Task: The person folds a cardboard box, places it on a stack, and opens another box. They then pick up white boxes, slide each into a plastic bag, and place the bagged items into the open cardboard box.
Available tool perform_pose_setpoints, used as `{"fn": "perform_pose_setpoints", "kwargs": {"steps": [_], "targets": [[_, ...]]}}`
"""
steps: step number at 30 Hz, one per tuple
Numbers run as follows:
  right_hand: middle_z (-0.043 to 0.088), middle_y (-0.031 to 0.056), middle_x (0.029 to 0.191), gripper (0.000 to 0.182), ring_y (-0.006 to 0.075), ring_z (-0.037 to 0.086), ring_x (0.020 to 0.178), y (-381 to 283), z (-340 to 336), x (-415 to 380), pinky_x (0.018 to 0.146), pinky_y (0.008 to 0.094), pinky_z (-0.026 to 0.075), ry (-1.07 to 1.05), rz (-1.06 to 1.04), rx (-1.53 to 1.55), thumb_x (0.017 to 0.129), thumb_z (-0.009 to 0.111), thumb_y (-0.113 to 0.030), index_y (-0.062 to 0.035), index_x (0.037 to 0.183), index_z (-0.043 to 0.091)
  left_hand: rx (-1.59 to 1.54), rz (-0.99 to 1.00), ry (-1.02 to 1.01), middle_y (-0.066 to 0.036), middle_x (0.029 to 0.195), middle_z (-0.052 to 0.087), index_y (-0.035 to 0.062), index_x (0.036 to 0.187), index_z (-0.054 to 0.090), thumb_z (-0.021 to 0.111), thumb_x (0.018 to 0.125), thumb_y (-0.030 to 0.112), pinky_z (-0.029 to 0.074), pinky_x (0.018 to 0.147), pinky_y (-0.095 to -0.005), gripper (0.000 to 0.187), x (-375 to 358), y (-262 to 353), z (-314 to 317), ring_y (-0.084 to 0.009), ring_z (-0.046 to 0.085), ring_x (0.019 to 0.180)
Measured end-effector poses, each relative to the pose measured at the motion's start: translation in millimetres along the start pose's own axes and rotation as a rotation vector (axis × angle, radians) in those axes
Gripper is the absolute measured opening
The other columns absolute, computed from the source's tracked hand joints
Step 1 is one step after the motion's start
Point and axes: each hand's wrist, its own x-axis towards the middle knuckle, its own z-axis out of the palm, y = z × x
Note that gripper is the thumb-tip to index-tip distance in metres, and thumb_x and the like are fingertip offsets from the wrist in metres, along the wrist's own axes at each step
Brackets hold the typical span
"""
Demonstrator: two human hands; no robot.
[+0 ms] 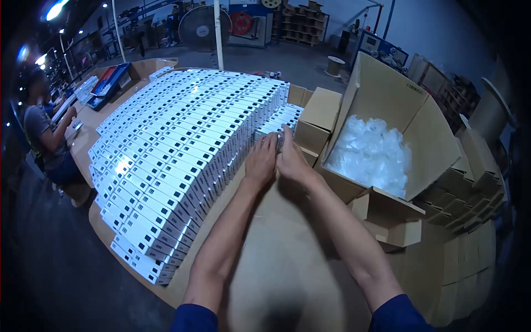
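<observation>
Both my arms reach forward over a brown table [287, 260]. My left hand [261, 159] and my right hand [290, 157] lie side by side, fingers stretched out and pressed against a small stack of white boxes [282, 120] at the near end of a large block of stacked white boxes [182, 144]. The fingertips touch the box ends; whether they grip one is hidden by the hands themselves. Each white box carries a small dark label.
An open cardboard carton [387, 105] holding clear plastic bags [371, 155] stands to the right. Smaller brown cartons [318, 119] sit behind my hands, and flat cartons [470, 210] pile at far right. A seated person [47, 138] works at left. A fan [200, 26] stands behind.
</observation>
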Motion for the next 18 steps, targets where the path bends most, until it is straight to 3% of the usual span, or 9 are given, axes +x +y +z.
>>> {"fn": "perform_pose_setpoints", "kwargs": {"steps": [1,4,5,8,11,12,13,15,18], "targets": [[0.050,0.0433,0.136,0.083,0.0557,0.053,0.126,13.4,9.7,12.4,0.111,0.0516,0.041,0.085,-0.112,-0.113,0.089,0.050,0.002,0.0046,0.157,0.003,0.004,-0.008,0.009,-0.017,0.150,0.048,-0.0009,0.149,0.041,0.059,0.091,0.009,0.046,0.106,-0.0446,0.062,-2.5,-0.5,-0.4,-0.0360,0.048,0.136],[0.047,0.0468,0.137,0.085,0.0554,0.052,0.128,19.4,12.9,30.0,0.111,0.0511,0.042,0.000,0.072,-0.095,0.085,0.050,0.004,0.0024,0.157,0.005,-0.073,-0.017,0.074,-0.016,0.146,0.051,0.0009,0.148,0.044,0.061,0.089,0.009,0.044,0.106,-0.0444,0.061,-15.3,4.0,-5.0,-0.0344,0.050,0.131],[0.048,0.0456,0.136,0.086,0.0552,0.054,0.125,15.7,9.7,32.9,0.109,0.0503,0.044,-0.076,0.135,-0.121,0.090,0.055,-0.005,0.0066,0.157,0.002,-0.112,0.013,0.165,-0.018,0.141,0.052,-0.0007,0.145,0.044,0.065,0.082,0.002,0.046,0.098,-0.0456,0.067,-17.4,4.0,-4.2,-0.0368,0.052,0.126],[0.048,0.0453,0.136,0.086,0.0549,0.054,0.125,12.5,13.9,33.7,0.110,0.0493,0.043,-0.086,0.141,-0.202,0.091,0.056,-0.006,0.0073,0.157,0.002,-0.111,0.012,0.138,-0.018,0.141,0.052,0.0000,0.144,0.046,0.064,0.083,0.003,0.046,0.098,-0.0455,0.063,-19.8,0.5,-7.8,-0.0364,0.052,0.126],[0.046,0.0430,0.139,0.082,0.0554,0.053,0.126,15.9,16.8,30.8,0.111,0.0502,0.042,-0.078,0.100,-0.163,0.091,0.056,-0.006,0.0086,0.156,0.008,-0.075,-0.015,0.111,-0.016,0.125,0.057,0.0023,0.128,0.059,0.061,0.085,0.001,0.048,0.093,-0.0433,0.043,-15.5,-2.6,-8.9,-0.0346,0.055,0.117],[0.045,0.0429,0.140,0.080,0.0558,0.052,0.127,22.7,20.6,26.1,0.112,0.0507,0.041,-0.015,-0.002,-0.164,0.091,0.056,-0.005,0.0095,0.155,0.010,-0.051,-0.025,0.068,-0.015,0.121,0.058,0.0028,0.124,0.062,0.061,0.086,0.001,0.048,0.093,-0.0428,0.038,-16.2,-3.9,-9.2,-0.0342,0.056,0.115],[0.043,0.0428,0.141,0.078,0.0563,0.051,0.127,28.8,23.2,21.7,0.112,0.0512,0.041,0.049,-0.108,-0.170,0.091,0.056,-0.005,0.0104,0.154,0.013,-0.052,0.020,0.175,-0.014,0.113,0.058,0.0040,0.114,0.065,0.062,0.084,0.000,0.048,0.090,-0.0415,0.030,-17.8,-4.7,-10.5,-0.0332,0.057,0.108],[0.037,0.0429,0.144,0.072,0.0578,0.049,0.127,34.1,21.2,6.1,0.113,0.0529,0.040,0.149,-0.241,-0.209,0.093,0.056,-0.007,0.0074,0.153,0.020,-0.067,0.023,0.235,-0.015,0.112,0.058,0.0028,0.112,0.064,0.062,0.084,0.002,0.048,0.089,-0.0425,0.028,-25.3,-1.9,-17.1,-0.0340,0.057,0.107],[0.046,0.0410,0.136,0.068,0.0571,0.053,0.123,-18.1,-6.1,-49.7,0.111,0.0541,0.041,0.086,0.153,-0.072,0.096,0.054,-0.011,-0.0005,0.156,0.023,-0.085,0.043,0.309,-0.014,0.112,0.059,0.0028,0.111,0.067,0.065,0.083,0.002,0.047,0.093,-0.0444,0.028,-48.2,12.6,-42.4,-0.0334,0.057,0.110]]}}
